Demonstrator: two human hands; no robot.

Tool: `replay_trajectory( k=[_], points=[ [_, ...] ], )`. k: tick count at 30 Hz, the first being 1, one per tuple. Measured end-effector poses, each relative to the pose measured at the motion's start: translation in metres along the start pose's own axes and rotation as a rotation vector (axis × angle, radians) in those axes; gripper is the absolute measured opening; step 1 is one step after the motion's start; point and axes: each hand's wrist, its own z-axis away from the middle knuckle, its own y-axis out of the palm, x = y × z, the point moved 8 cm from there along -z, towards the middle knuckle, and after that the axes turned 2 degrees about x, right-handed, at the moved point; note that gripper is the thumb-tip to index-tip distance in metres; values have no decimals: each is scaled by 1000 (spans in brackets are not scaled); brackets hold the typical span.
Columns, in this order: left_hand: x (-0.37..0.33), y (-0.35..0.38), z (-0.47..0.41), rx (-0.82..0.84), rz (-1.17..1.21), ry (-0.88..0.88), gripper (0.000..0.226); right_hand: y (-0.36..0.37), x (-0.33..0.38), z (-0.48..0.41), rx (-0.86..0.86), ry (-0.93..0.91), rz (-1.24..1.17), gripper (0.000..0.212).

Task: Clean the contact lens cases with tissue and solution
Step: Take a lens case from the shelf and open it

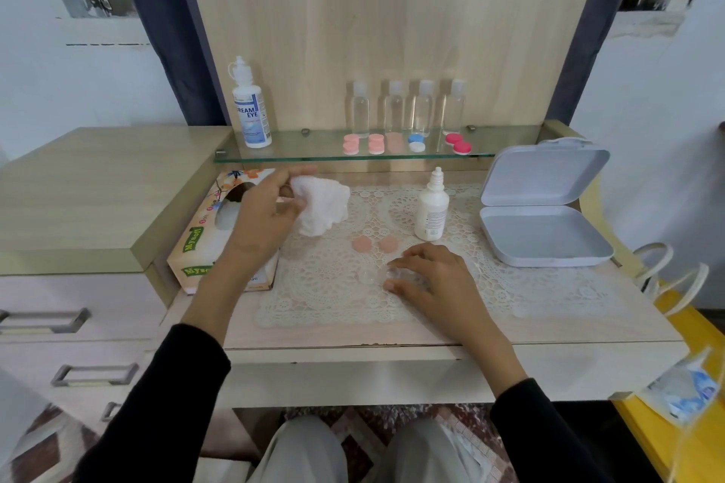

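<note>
A person's left hand (263,216), fingers curled, grips a crumpled white tissue (325,208) held above the tabletop (549,322), just in front of a printed cardboard tissue box (196,247) lying at the left. The right hand (427,274) rests low on a white lace mat (333,302), its thumb and bent fingers closed on one end of a transparent plastic contact lens case (372,275), which lies flat on the mat. The case's free end juts out to the left of the right hand's fingertips, well below and apart from the tissue. It is clear and faint against the lace, its two wells uncapped. Two round pink caps (361,245) lie side by side on the mat just beyond the case, between the hands. A white plastic solution bottle (431,212) stands upright behind the right hand, beside an open white hinged box (545,243). On a glass shelf (298,158) behind stand a larger labelled solution bottle (251,110), four clear bottles and capped pink, blue and red lens cases.
</note>
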Motion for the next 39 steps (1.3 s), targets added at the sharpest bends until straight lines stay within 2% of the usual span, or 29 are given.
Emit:
replay_trajectory(
  k=[6,12,15,19,21,29,34,39],
  points=[
    [-7,18,20,-42,73,66,24,0,0,0,-3,4,-8,54],
    [-3,28,35,-71,-78,102,9,1,-1,-1,-3,6,-3,52],
    [4,32,37,-64,-20,5,6,1,-2,0,-1,9,-1,52],
    [7,37,40,-99,-39,-4,5,2,-2,0,0,12,-1,51],
    [2,41,41,-94,-56,41,13,2,-2,0,-2,11,-2,51],
    [-25,79,52,120,-320,319,18,2,-2,0,0,19,3,53],
    [-12,97,57,228,-401,320,17,2,-1,-1,1,17,6,54],
    [-17,87,63,172,-401,286,32,2,-2,0,3,15,10,55]
  ],
)
